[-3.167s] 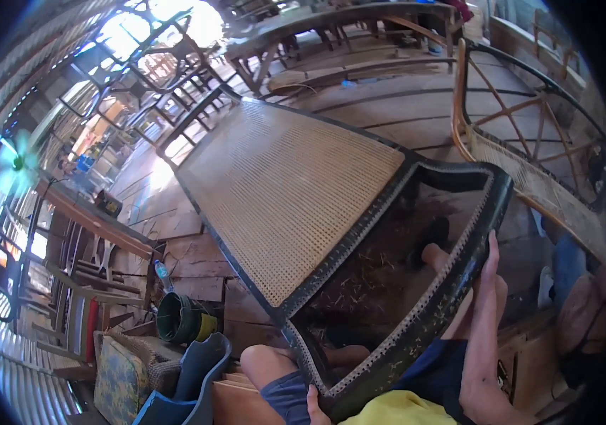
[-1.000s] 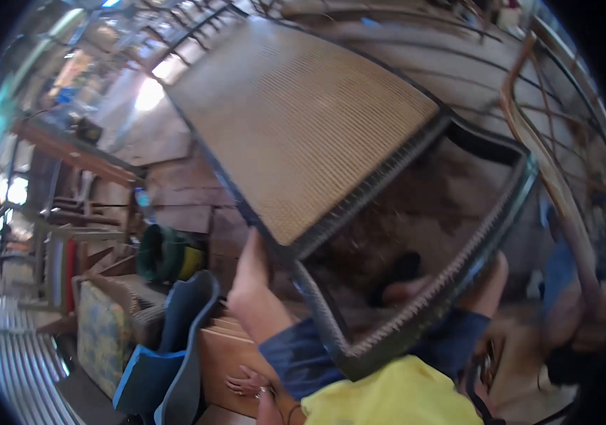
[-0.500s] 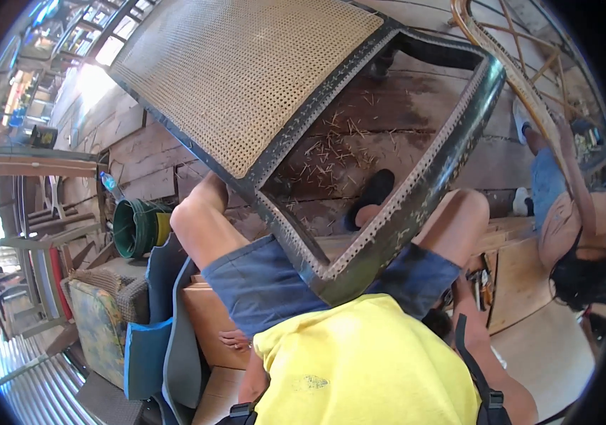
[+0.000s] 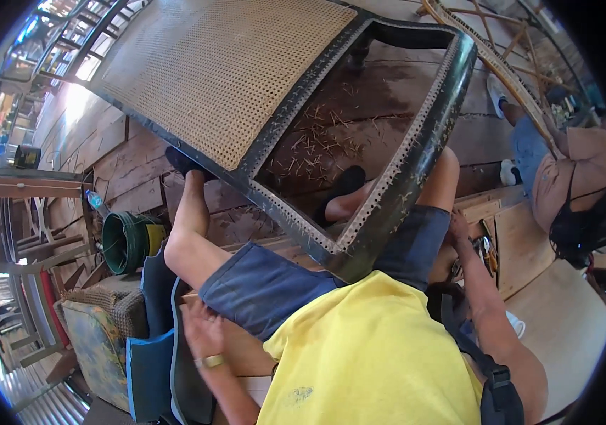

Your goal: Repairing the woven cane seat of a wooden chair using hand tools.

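Observation:
A dark wooden furniture frame (image 4: 402, 205) slants over my lap, its near corner against my yellow shirt. Woven cane (image 4: 225, 78) fills its far left section; the nearer section is an open rectangle edged with small holes. My left hand (image 4: 204, 331) is beside my left thigh at the wooden bench (image 4: 243, 350), fingers stretched out and holding nothing that I can see. Down by my right thigh, my right hand (image 4: 459, 228) reaches to the bench beside several hand tools (image 4: 486, 253); its fingers are mostly hidden, so any grip cannot be made out.
Cane scraps (image 4: 317, 142) litter the plank floor. A green bucket (image 4: 122, 242), blue foam sheets (image 4: 150, 365) and a cushioned seat (image 4: 97, 340) stand at my left. Another person (image 4: 565, 170) sits at the right by a curved cane-edged frame (image 4: 508, 71).
My left hand has come forward along the bench, its wristwatch now showing. My left leg has swung outward, my right hand has come into sight by the tools, and the view has shifted.

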### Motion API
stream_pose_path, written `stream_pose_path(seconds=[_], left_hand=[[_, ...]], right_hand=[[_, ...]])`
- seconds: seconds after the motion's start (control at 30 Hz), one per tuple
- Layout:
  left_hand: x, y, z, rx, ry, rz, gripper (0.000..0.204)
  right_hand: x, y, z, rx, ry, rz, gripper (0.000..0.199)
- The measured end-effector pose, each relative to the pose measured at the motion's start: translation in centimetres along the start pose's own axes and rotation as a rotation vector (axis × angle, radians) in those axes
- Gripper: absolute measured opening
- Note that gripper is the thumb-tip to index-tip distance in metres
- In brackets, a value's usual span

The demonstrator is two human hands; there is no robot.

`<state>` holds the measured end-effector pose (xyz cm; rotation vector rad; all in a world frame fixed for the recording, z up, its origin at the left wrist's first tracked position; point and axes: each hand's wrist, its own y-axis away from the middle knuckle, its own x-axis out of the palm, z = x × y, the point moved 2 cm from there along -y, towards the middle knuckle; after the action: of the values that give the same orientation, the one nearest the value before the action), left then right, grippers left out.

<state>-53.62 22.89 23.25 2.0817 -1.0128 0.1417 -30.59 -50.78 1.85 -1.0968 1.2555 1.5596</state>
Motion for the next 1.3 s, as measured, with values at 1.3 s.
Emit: stream_pose_path(seconds=[1.3], left_hand=[[40.5, -31.6, 1.5, 1.126, -1.875, 0.599, 0.086]], right_hand=[[-31.3, -21.4, 23.0, -0.208, -0.079, -0.575, 0.047]])
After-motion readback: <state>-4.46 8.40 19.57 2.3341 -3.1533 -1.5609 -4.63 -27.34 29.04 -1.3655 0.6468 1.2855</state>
